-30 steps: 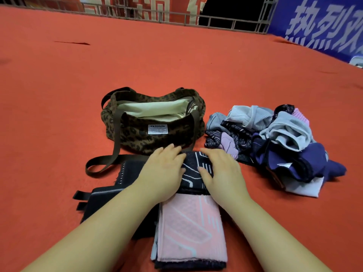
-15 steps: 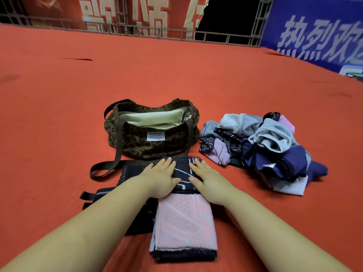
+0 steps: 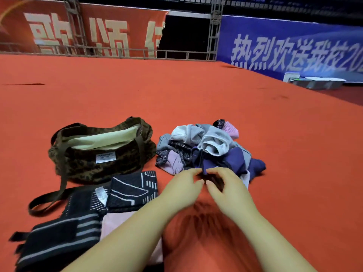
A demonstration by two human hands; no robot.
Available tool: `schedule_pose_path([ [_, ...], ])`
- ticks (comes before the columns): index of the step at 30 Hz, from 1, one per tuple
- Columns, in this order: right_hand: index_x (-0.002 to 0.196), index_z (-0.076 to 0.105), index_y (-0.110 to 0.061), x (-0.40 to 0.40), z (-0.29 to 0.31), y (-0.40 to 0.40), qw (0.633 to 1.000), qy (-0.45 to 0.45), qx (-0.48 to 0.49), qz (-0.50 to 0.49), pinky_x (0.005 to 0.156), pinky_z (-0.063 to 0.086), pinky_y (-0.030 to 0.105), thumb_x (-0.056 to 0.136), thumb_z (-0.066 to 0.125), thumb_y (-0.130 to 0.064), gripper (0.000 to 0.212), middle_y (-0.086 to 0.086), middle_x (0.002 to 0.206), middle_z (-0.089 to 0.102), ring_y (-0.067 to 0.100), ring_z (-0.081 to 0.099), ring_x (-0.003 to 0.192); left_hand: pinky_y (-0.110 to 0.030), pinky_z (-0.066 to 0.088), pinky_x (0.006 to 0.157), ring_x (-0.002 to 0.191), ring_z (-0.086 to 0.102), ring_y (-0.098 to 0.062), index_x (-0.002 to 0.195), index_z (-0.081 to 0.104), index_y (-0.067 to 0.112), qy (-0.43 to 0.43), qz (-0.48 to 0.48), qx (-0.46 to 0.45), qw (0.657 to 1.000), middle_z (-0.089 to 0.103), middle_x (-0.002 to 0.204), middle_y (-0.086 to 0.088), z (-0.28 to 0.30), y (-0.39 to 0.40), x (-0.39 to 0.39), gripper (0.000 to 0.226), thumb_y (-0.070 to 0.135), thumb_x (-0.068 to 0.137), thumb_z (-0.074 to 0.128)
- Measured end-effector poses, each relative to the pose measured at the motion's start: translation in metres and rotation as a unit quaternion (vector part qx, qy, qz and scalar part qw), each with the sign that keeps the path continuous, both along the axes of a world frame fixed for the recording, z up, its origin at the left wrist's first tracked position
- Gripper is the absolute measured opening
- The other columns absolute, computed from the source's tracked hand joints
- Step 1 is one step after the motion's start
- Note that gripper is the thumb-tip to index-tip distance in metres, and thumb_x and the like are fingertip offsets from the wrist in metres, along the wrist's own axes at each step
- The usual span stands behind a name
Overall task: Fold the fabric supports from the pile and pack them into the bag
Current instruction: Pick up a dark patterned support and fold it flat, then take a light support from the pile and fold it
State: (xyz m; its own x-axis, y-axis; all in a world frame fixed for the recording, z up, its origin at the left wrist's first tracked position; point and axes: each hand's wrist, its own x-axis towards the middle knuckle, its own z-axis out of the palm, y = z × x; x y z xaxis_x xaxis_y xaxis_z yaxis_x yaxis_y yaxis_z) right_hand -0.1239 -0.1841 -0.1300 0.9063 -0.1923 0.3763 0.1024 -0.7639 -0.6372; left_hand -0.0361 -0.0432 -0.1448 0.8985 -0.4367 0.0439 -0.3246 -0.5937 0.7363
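- Forearms enter from the bottom edge and reach toward the pile.
- Pink support (image 3: 114, 222), folded, lies nearest, partly under the left forearm, on a black striped support (image 3: 59, 240) to its left.
- Black patterned support (image 3: 133, 189), folded, lies just beyond the pink one, in front of the bag.
- Left hand (image 3: 182, 189) hovers at the pile's near edge, fingers relaxed and lightly bent, holding nothing.
- Right hand (image 3: 227, 189) is beside it, fingertips close to the left's, fingers bent downward; motion blur hides whether it touches any cloth.
- Pile (image 3: 206, 150) of grey, purple, pink and dark supports lies loose on the red carpet (image 3: 196, 99), just beyond both hands.
- Bag (image 3: 94, 154), leopard print with pale lining, sits open left of the pile, its strap (image 3: 49, 201) trailing toward the viewer.
- Banners (image 3: 284, 46), red and blue, stand behind a metal rail (image 3: 117, 51) at the carpet's far edge.
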Motion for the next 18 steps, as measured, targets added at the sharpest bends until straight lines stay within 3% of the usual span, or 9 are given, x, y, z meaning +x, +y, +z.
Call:
schedule_pose_path([
  [3, 0.108, 0.064, -0.021, 0.003, 0.007, -0.025, 0.999, -0.003, -0.001, -0.049, 0.104, 0.036, 0.039, 0.081, 0.066, -0.016, 0.027, -0.014, 0.100, 0.058, 0.013, 0.058, 0.103, -0.029, 0.038, 0.105, 0.119, 0.054, -0.009, 0.133, 0.054, 0.019, 0.000, -0.005, -0.016, 1.000, 0.056, 0.134, 0.005, 0.019, -0.030, -0.019, 0.042, 0.024, 0.091, 0.055],
  [6, 0.117, 0.060, -0.017, 0.016, 0.010, -0.040, 0.997, 0.016, 0.027, -0.068, 0.094, 0.036, 0.022, 0.082, 0.065, -0.015, 0.035, -0.004, 0.113, 0.060, 0.015, 0.054, 0.106, -0.030, 0.037, 0.107, 0.124, 0.049, -0.010, 0.137, 0.048, 0.020, -0.019, 0.021, -0.022, 0.999, 0.052, 0.137, 0.007, 0.022, -0.046, -0.014, 0.051, 0.026, 0.088, 0.060],
  [11, 0.127, 0.053, -0.019, 0.048, 0.010, -0.054, 0.995, 0.016, 0.037, -0.089, 0.101, 0.034, 0.029, 0.082, 0.062, -0.014, 0.046, -0.001, 0.128, 0.054, 0.018, 0.048, 0.119, -0.018, 0.016, 0.109, 0.139, 0.029, -0.013, 0.142, 0.039, 0.019, -0.124, 0.022, -0.003, 0.992, 0.035, 0.149, 0.002, 0.025, -0.064, 0.012, 0.064, 0.019, 0.084, 0.066],
  [14, 0.131, 0.051, -0.019, 0.068, 0.009, -0.060, 0.995, 0.013, 0.038, -0.094, 0.103, 0.029, 0.024, 0.083, 0.062, -0.014, 0.050, 0.000, 0.131, 0.053, 0.017, 0.044, 0.124, -0.020, 0.015, 0.109, 0.139, 0.027, -0.014, 0.140, 0.042, 0.024, -0.162, 0.019, 0.036, 0.986, 0.032, 0.150, 0.001, 0.024, -0.071, 0.031, 0.059, 0.023, 0.085, 0.065],
  [16, 0.133, 0.049, -0.019, 0.078, 0.007, -0.062, 0.994, 0.018, 0.035, -0.098, 0.105, 0.028, 0.024, 0.083, 0.062, -0.014, 0.052, 0.002, 0.132, 0.052, 0.018, 0.043, 0.126, -0.022, 0.019, 0.107, 0.135, 0.033, -0.015, 0.135, 0.049, 0.025, -0.203, 0.002, 0.060, 0.977, 0.041, 0.144, 0.002, 0.026, -0.075, 0.040, 0.049, 0.026, 0.088, 0.062],
  [18, 0.134, 0.049, -0.020, 0.085, 0.003, -0.063, 0.994, 0.026, 0.024, -0.101, 0.109, 0.029, 0.031, 0.083, 0.061, -0.013, 0.053, 0.002, 0.134, 0.051, 0.020, 0.042, 0.127, -0.028, 0.030, 0.102, 0.122, 0.047, -0.020, 0.121, 0.061, 0.021, -0.234, -0.010, 0.070, 0.970, 0.058, 0.126, 0.001, 0.026, -0.078, 0.048, 0.036, 0.032, 0.088, 0.054],
])
